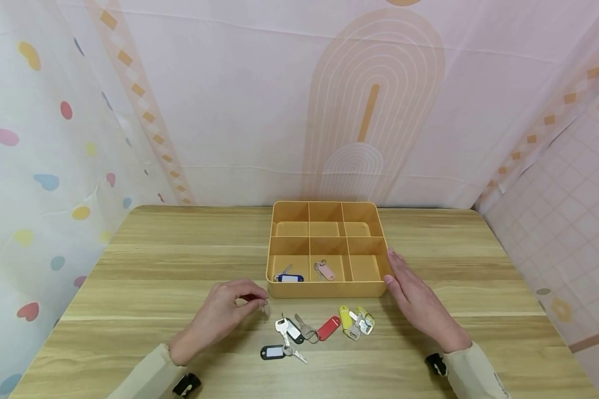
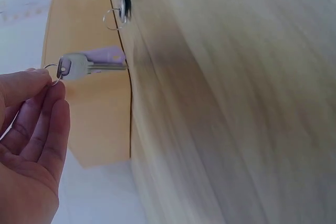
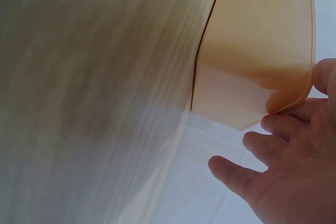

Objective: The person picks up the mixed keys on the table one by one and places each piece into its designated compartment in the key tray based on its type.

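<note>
My left hand (image 1: 224, 307) pinches the metal ring of a key (image 2: 76, 65) with a purple key tag (image 2: 107, 54). Key and tag hang in front of the box's front wall, near its left corner. The yellow-orange divided box (image 1: 329, 290) has two rows of three compartments. My right hand (image 1: 421, 299) touches the box's right side, fingers mostly straight, as the right wrist view also shows. Inside the box, a blue-tagged key (image 1: 290, 278) lies in the front left compartment and a pink-tagged key (image 1: 326, 271) in the front middle one.
Before the box lie black-tagged keys (image 1: 273, 352), a red-tagged key (image 1: 329, 328) and yellow-tagged keys (image 1: 346, 317), close together on the wooden table (image 1: 179, 260). A patterned cloth (image 1: 229, 111) hangs behind the table.
</note>
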`<state>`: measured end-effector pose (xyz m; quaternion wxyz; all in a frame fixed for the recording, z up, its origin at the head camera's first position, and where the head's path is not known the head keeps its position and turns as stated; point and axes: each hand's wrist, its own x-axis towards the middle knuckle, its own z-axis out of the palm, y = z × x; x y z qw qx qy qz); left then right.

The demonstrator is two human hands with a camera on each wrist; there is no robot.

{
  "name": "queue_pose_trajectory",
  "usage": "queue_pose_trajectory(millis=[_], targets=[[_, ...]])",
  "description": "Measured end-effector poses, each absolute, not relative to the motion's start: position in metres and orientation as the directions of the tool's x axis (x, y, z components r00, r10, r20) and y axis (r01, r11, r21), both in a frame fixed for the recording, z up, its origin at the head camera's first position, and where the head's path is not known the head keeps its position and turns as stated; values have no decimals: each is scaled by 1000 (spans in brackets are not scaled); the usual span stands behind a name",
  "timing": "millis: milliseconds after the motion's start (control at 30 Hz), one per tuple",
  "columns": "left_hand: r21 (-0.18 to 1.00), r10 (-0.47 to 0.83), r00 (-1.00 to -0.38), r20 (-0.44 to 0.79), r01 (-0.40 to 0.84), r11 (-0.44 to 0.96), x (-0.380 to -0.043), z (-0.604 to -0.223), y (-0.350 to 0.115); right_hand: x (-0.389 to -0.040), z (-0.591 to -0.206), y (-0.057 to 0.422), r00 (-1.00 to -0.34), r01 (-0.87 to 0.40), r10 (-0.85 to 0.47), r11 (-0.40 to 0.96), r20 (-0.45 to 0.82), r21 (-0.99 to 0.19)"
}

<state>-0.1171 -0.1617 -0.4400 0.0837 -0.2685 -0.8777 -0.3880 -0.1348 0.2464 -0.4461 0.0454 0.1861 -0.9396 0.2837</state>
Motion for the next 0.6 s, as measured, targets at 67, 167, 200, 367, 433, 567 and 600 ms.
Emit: queue_pose_trajectory(millis=[67,167,200,367,433,567,600], targets=[[639,404,-841,360,538,550,-117,-439,-160,-135,-446,246,-926,-377,-324,769,192,-517],[643,396,-839,372,541,542,-116,-438,-159,-135,-446,247,-926,-377,-324,768,193,-517],[646,393,-838,378,543,537,-116,-438,-158,-135,-446,247,-926,-377,-324,768,194,-518],[629,383,-814,437,580,517,-114,-435,-155,-135,-446,247,-927,-374,-322,769,190,-519],[620,379,-805,457,594,513,-114,-434,-153,-135,-447,247,-927,-374,-322,771,190,-516],[613,373,-789,488,614,497,-114,-429,-151,-135,-447,247,-927,-373,-322,773,189,-513],[611,372,-786,494,618,494,-113,-428,-150,-135,-447,247,-928,-373,-322,773,189,-513]])
